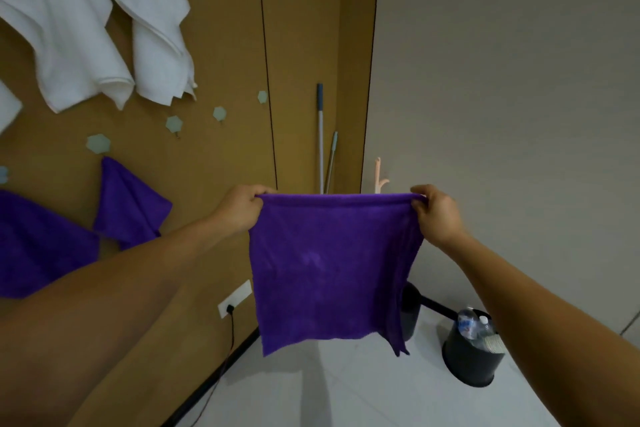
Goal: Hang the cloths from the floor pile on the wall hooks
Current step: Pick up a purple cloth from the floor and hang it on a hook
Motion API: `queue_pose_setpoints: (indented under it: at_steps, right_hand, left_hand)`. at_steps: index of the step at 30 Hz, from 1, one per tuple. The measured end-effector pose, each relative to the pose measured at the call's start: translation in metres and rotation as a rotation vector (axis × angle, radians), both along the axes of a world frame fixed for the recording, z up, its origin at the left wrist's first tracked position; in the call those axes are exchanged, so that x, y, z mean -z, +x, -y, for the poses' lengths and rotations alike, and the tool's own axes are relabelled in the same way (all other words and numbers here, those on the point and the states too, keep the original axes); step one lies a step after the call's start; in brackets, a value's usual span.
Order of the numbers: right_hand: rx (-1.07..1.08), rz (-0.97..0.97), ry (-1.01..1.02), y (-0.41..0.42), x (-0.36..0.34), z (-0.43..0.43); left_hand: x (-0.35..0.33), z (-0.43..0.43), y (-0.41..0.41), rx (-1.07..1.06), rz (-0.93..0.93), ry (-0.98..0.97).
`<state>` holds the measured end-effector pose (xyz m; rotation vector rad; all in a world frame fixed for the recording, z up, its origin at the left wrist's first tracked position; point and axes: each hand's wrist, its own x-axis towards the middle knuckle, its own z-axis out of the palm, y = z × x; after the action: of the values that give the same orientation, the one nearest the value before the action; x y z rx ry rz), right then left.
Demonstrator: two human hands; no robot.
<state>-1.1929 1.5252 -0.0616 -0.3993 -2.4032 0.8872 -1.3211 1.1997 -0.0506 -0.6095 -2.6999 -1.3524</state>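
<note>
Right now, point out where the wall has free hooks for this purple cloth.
Free: three bare hexagonal hooks in a rising row, right of the hanging purple cloth, below the white towels. Crowded: upper left and lower left wall. Both hands hold the purple cloth.

White tiled floor [332, 392] and brown wall panel [221, 156] with hooks.

On the floor stands a black bin [467, 360] holding plastic bottles [467, 324], near the grey wall. On the panel hang two white towels [69, 45] and two purple cloths [128, 204], beside free hexagonal hooks [98, 143]. Two mop handles [321, 139] lean in the corner.
</note>
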Motion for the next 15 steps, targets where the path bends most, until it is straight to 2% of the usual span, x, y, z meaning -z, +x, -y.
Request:
queue_pose_setpoints:
  at_steps: [3,6,10,13,15]
  right_hand:
    - [-0.035,0.014,0.002,-0.037,-0.004,0.012]
    - [0.044,-0.023,-0.053,-0.076,-0.013,0.025]
    - [-0.019,-0.133,-0.34,-0.128,-0.024,0.058]
    - [-0.09,-0.157,-0.539,-0.163,-0.031,0.091]
    - [-0.146,-0.128,-0.594,-0.182,-0.032,0.112]
  left_hand:
    - [-0.011,-0.002,-0.021,-0.034,0.065,0.272]
    - [-0.019,0.006,-0.045,-0.079,0.12,0.453]
    - [-0.024,0.028,-0.075,-0.148,0.249,0.733]
    - [-0.029,0.046,-0.097,-0.177,0.302,0.779]
    - [-0.031,0.061,-0.106,-0.12,0.314,0.662]
